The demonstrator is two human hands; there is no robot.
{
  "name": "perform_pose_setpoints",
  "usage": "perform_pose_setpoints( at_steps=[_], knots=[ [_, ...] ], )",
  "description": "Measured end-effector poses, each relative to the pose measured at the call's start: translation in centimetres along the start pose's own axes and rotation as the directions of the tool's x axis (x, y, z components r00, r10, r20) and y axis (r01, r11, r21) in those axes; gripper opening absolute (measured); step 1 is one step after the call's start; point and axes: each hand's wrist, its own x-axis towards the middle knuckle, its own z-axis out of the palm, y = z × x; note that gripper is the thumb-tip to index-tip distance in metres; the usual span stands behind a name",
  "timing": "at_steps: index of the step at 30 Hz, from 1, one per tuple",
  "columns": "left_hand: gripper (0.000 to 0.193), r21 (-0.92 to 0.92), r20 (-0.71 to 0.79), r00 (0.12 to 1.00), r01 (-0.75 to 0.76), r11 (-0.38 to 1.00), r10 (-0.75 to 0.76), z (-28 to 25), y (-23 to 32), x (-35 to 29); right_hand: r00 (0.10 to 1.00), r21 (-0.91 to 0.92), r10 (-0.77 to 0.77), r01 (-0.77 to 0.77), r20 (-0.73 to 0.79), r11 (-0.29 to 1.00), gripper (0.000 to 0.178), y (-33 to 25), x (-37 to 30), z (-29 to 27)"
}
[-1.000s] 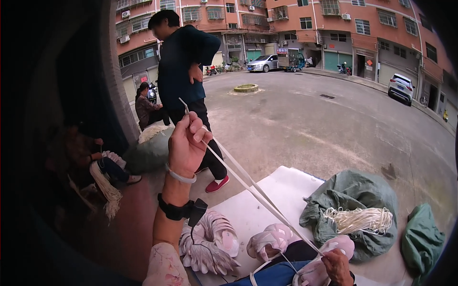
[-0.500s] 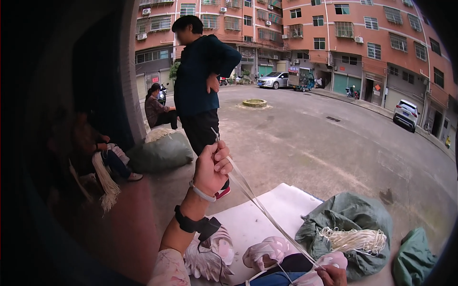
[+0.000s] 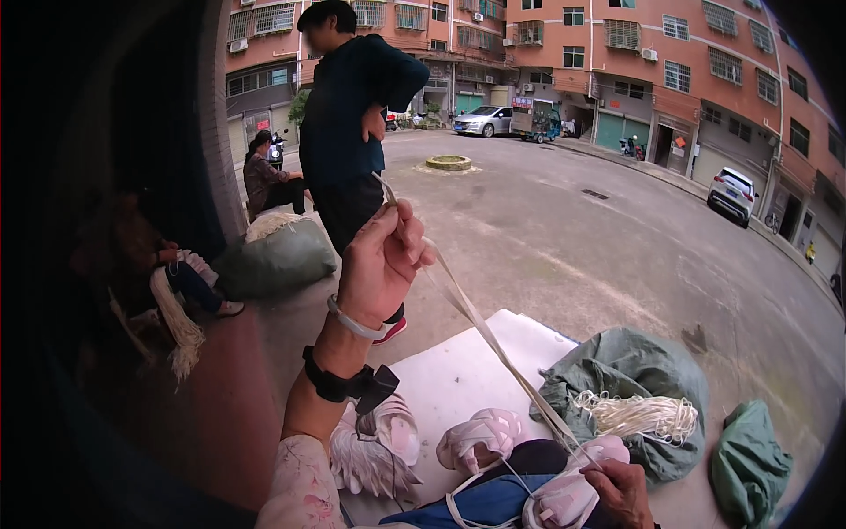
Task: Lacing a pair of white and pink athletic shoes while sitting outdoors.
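My left hand (image 3: 388, 256) is raised out in front, its fingers closed in a pinch around whitish shoelaces (image 3: 480, 331). From there the laces run taut down to a pale pink sneaker (image 3: 568, 495) on my lap. Beside that shoe, my right hand (image 3: 624, 492) is closed, with thumb and fingertips pinching lace near the shoe's top. Another pink sneaker (image 3: 480, 438) sits to its left, also on my knee or just beyond. More pale pink shoe pieces (image 3: 379, 445) are stacked below my left forearm.
A white board (image 3: 493, 353) lies ahead on the ground. At right, a green sack (image 3: 621, 375) carries a bundle of cream laces (image 3: 639, 416); a smaller green sack (image 3: 751, 463) is beside it. One person (image 3: 339, 132) stands ahead; two others sit at left near a stuffed sack (image 3: 278, 260).
My left hand has risen slightly against the background and its fingers have spread a little around the laces. My right hand has come further into view. The whole view has shifted.
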Motion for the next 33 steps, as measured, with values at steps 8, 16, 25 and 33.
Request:
perform_pose_setpoints(
  at_steps=[8,16,25,33],
  knots=[
    [0.021,0.067,0.139,0.977,-0.175,0.982,0.164,2.7,-1.2,0.6,1.0,-0.02,-0.015,0.014,-0.012,1.0,0.021,-1.4,-1.5,-1.5],
    [0.024,-0.055,0.271,0.963,-0.002,0.998,0.017,5.9,-4.0,0.9,0.982,0.092,0.021,-0.004,-0.188,0.996,0.012,-3.0,-2.9,-2.9],
    [0.027,-0.212,0.416,0.909,0.074,0.974,0.021,11.2,-4.6,0.6,0.953,0.069,-0.089,0.113,-0.288,0.991,0.019,-5.4,-4.2,-4.5],
    [0.027,-0.365,0.568,0.822,0.202,0.909,0.046,16.7,-6.4,0.0,0.954,0.072,-0.16,0.184,-0.251,0.98,0.013,-8.3,-4.9,-6.6]
  ],
)
